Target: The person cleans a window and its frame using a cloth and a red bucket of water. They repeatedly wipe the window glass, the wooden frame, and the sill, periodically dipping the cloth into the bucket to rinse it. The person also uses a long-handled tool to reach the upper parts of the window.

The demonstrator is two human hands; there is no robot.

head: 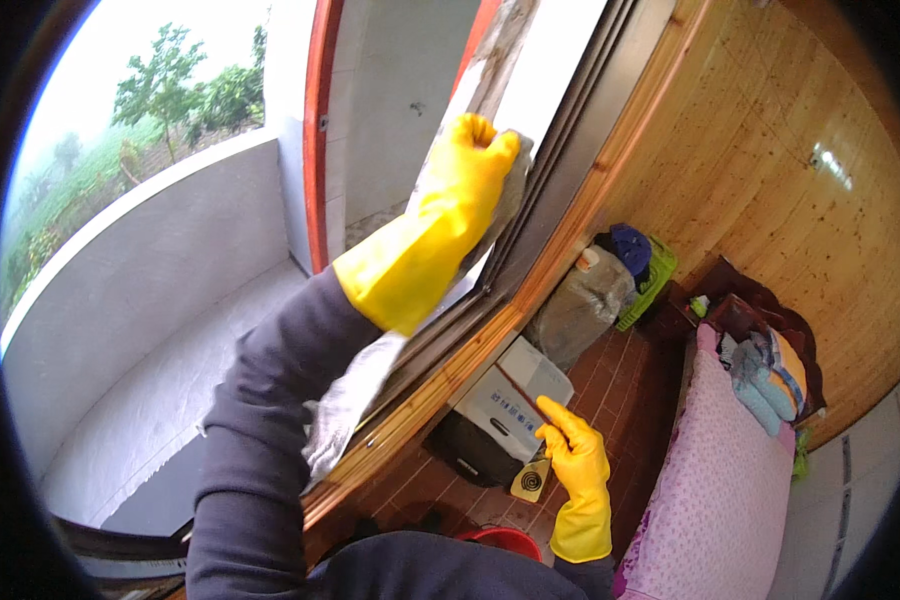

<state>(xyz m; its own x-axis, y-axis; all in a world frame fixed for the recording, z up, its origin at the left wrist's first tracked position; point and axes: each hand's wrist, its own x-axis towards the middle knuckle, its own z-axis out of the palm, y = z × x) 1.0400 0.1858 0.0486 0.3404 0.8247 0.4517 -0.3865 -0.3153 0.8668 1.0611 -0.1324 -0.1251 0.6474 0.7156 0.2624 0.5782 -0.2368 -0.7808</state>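
Observation:
My left hand [465,180], in a yellow rubber glove, is raised at the window opening. It grips a grey cloth [511,191], partly hidden behind the glove, beside the dark sliding-window track [562,124]. Lower and to the right, my right hand [579,454] wears a matching glove. A thin brown stick [521,390] is pinched between its fingers and points up and left. Behind that stick stands a white carton [506,397] bearing printed writing. Varnished wooden trim [450,375] runs along the inner side of the window.
A red bucket [511,537] is partly hidden by my body. A black case [469,450], a yellow item with a dark spiral [531,480] and a filled plastic bag [589,304] sit on the tiled floor. Clothes [765,379] lie on the pink bed [735,495]. Outside is a balcony wall [172,225].

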